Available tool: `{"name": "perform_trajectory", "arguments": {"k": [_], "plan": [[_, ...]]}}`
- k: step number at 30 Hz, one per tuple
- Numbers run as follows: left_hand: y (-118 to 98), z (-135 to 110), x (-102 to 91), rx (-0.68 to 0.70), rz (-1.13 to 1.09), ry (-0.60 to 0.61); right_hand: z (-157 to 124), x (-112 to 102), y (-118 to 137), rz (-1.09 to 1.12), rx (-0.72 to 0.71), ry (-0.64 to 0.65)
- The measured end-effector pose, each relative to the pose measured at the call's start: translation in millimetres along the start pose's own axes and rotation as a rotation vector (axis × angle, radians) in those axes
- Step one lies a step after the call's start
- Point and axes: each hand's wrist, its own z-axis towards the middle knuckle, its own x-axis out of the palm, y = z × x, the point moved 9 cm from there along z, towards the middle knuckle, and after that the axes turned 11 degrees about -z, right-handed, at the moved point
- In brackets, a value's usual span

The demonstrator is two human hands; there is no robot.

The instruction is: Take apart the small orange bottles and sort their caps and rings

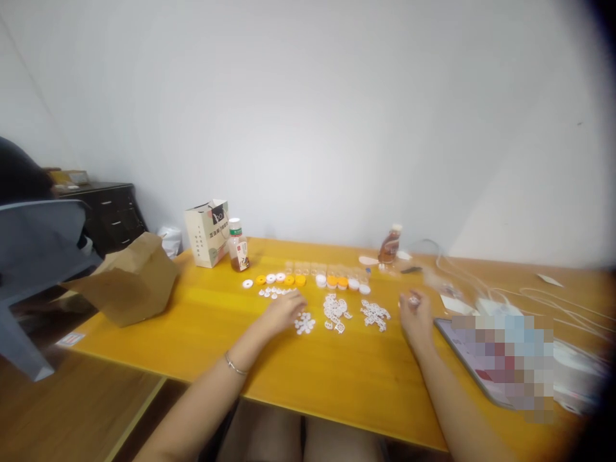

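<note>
My left hand (285,312) is over the table beside a loose pile of small white round pieces (305,323). Its fingers are bent and close together, and whatever they may hold is hidden. On the right, my right hand (418,319) is closed around a small whitish plastic part (414,299), whose details are too small to read. Between the hands lie a heap of white openwork plastic pieces (335,310) and a second heap of similar white pieces (375,314). Several small white knob-like pieces (274,292) lie just behind my left hand.
White and orange round caps (289,280) stand in a row, with clear cups (328,271) behind them. Farther back are a labelled bottle (237,247), a paper gift bag (208,234) and a brown bottle (389,245). A brown paper bag (137,282) sits left; a tablet (474,366) and cables lie right.
</note>
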Motion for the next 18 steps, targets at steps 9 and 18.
{"name": "perform_trajectory", "arguments": {"k": [9,18], "plan": [[125,-31,-76.3,-0.692,0.226,-0.227,-119,45,115,0.252,-0.434,0.635],[148,-22,-62.5,-0.710,0.157,-0.185,-201,46,146,0.278,-0.656,1.053]]}}
